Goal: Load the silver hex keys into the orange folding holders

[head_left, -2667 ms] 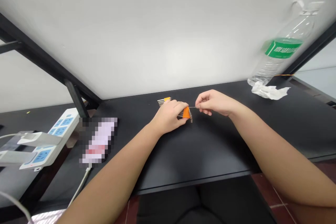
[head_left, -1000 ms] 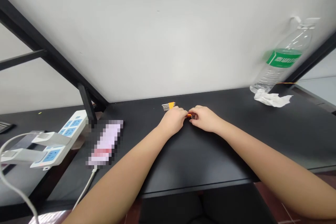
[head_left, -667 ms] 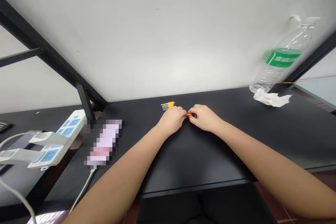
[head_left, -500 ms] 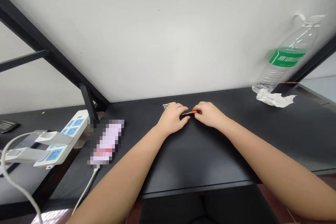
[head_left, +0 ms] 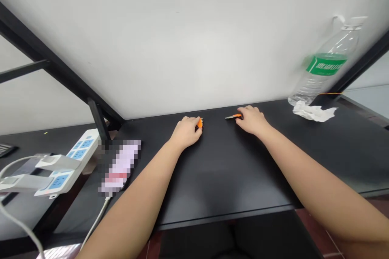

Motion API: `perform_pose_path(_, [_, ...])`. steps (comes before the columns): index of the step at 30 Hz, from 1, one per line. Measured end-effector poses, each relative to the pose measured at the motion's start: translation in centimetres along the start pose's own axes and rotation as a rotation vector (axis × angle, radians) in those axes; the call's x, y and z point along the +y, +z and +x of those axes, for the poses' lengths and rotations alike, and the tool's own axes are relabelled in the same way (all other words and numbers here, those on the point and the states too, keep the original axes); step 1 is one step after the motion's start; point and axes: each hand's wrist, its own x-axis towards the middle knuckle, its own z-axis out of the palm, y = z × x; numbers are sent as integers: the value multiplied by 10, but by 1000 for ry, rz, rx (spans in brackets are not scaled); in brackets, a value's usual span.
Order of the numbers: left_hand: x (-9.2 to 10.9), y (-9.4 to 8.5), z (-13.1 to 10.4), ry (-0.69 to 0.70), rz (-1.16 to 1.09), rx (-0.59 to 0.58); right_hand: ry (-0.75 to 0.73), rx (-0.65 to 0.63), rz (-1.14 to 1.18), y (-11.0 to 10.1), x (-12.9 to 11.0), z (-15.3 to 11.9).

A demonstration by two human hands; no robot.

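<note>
While both hands rest on the black table (head_left: pixel 231 170), the lines below set out what shows.

Left hand: the left hand (head_left: pixel 184 132) lies knuckles up at the far middle of the table, fingers curled over a small orange piece (head_left: pixel 199 122) that peeks out at its fingertips; whether it pinches the piece or only covers it cannot be told.

Right hand: the right hand (head_left: pixel 253 120) lies to the right, apart from the left, its fingers bent and touching the right end of a thin orange-and-dark strip (head_left: pixel 233 117); a firm grip cannot be made out.

Place of the strip: flat on the table near the far edge, just left of the right fingertips, between the two hands.

Look of the pieces: the strip is slim and flat, orange toward the hand and dark at its left tip; the piece at the left hand is bright orange with a pale fringe, too small to read further.

Handling, as a judgement: both look very light and thin, likely stiff but easy to bend or flick away; a fingertip pinch on the orange body seems the safest hold, not the fine ends.

Around: a power strip (head_left: pixel 65 162) and a blurred phone (head_left: pixel 120 166) at the near left; a clear bottle (head_left: pixel 323 68) and crumpled tissue (head_left: pixel 313 111) at the far right.
</note>
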Motion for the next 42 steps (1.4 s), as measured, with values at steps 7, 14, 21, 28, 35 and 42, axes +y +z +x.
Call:
perform_pose_path(7, [5, 0, 1, 61, -245, 64, -393, 19, 313, 13, -45, -29])
perform_pose_path(14, [12, 2, -2, -29, -551, 18, -605, -30, 437, 37, -57, -25])
perform_pose_path(21, [17, 5, -4, -76, -834, -61, -335, -134, 655, 28, -66, -32])
perform_pose_path(28, [15, 2, -2, -86, -804, -62, -81, -145, 504, 17, -65, -35])
perform_pose_path(35, [13, -6, -5, -146, -828, -46, -166, -222, 216, 1, -42, -31])
perform_pose_path(42, [22, -3, -7, -72, -828, 17, -200, -340, 900, 6, -60, -38])
